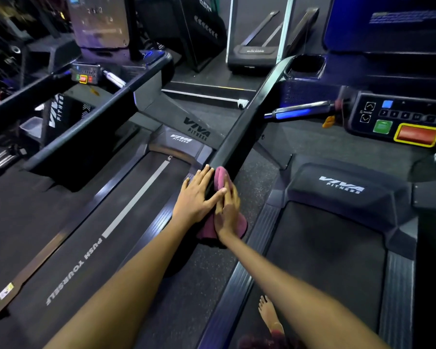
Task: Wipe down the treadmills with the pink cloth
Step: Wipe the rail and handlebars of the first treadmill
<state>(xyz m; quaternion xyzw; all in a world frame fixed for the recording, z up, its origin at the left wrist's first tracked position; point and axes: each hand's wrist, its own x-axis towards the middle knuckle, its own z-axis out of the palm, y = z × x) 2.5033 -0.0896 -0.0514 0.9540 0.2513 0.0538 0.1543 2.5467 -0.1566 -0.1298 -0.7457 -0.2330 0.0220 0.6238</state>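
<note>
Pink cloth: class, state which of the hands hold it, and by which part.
Both hands, left and right, press the pink cloth around the treadmill upright, holding its middle; its lower end hangs free.

A gym: treadmills flank the hands, one belt left, another right (both marked VIVA FITNESS), with a console ahead to the right.
</note>
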